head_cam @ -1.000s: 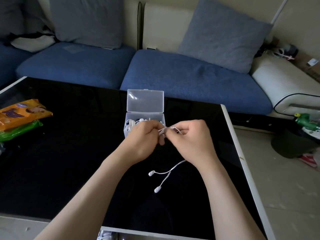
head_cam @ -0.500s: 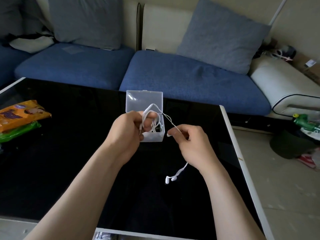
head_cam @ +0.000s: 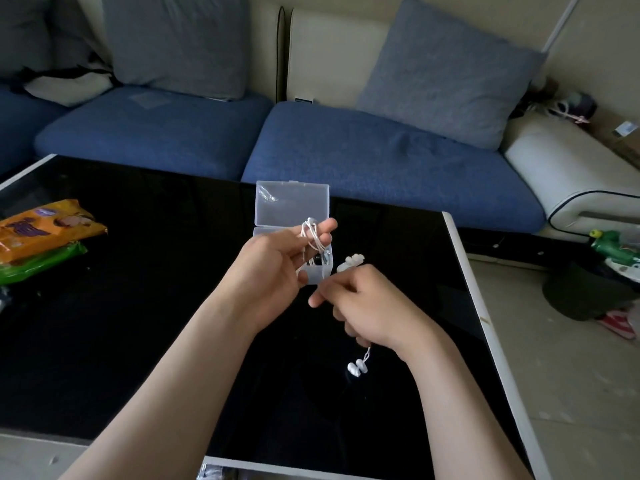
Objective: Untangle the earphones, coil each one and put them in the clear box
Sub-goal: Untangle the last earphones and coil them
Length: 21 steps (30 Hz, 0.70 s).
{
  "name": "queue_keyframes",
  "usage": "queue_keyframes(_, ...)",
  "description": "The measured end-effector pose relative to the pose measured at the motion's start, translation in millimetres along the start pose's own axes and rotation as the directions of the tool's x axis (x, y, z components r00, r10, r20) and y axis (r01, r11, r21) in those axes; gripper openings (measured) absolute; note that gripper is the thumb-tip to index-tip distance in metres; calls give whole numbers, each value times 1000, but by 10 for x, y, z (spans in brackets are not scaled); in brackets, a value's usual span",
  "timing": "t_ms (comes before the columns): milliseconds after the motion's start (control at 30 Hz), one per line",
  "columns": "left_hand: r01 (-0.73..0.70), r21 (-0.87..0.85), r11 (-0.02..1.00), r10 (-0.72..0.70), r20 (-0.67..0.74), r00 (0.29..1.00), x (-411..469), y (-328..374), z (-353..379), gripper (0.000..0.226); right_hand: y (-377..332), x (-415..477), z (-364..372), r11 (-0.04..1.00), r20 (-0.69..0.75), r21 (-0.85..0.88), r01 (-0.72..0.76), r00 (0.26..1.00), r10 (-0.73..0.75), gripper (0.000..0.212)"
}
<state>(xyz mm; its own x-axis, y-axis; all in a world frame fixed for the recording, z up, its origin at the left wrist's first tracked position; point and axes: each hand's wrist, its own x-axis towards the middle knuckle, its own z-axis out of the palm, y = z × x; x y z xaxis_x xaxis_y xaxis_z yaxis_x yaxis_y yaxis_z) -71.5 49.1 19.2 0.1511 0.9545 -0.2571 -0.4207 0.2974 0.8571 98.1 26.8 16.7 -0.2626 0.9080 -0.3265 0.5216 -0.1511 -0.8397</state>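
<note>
Holding loops of thin white earphone cord [head_cam: 311, 237] round its fingers [head_cam: 327, 225] above the open clear plastic box [head_cam: 291, 202] on the black worktop [head_cam: 138, 306], the left hand [head_cam: 273, 268] grips them while the right hand [head_cam: 370, 306] pinches this soft, light, floppy cord, probably best held near its dangling buds [head_cam: 356, 367].

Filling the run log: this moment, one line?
left hand: cable coiled round it; right hand: holds cable, earbuds dangle; clear box: open
</note>
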Motion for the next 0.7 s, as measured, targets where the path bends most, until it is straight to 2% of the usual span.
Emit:
queue_keyframes(100, -58, 283, 957, 65, -13, 998, 4, -47, -26, 27, -109, -44, 41, 996, 19, -55, 76, 997, -75, 27)
queue_keyframes(200, -96, 577, 811, 73, 62, 995, 7, -116, -45, 23, -136, -42, 42, 974, -141, -114, 194, 968, -209, 27)
queue_keyframes(267, -91, 677, 730, 34, 97, 995, 4, -149, -47, 23, -98, -13, 0, 948, -289, -209, 240, 911, -294, 24)
queue_keyframes(333, -72, 689, 721, -17, 121, 993, -33, -130, -22, 28, -42, 3, -56, 941, -407, -241, 237, 856, -319, 19)
queue_keyframes(433, -107, 662, 742, -20, 181, 983, -78, -68, 7, 25, 23, 4, -128, 964, -506, -149, 222, 820, -267, 14)
queue_keyframes(467, -125, 646, 753, -16, 209, 978, -104, -38, 25, 25, 37, -1, -143, 970, -517, -103, 222, 820, -243, 11)
queue_keyframes(533, -119, 563, 818, -25, 242, 970, -109, -10, 30, 43, 60, 6, -167, 971, -533, -29, 237, 818, -216, 7)
queue_keyframes(567, -96, 511, 854, -30, 234, 972, -99, -11, 29, 46, 69, 17, -178, 970, -539, 2, 245, 817, -205, 5)
queue_keyframes(633, -51, 414, 909, -45, 217, 975, -83, -9, 28, 36, 72, 27, -192, 965, -528, 73, 252, 831, -177, 7)
queue_keyframes(700, -19, 343, 939, -64, 229, 971, -79, -1, 40, 38, 88, 43, -186, 968, -478, 118, 222, 867, -140, 14)
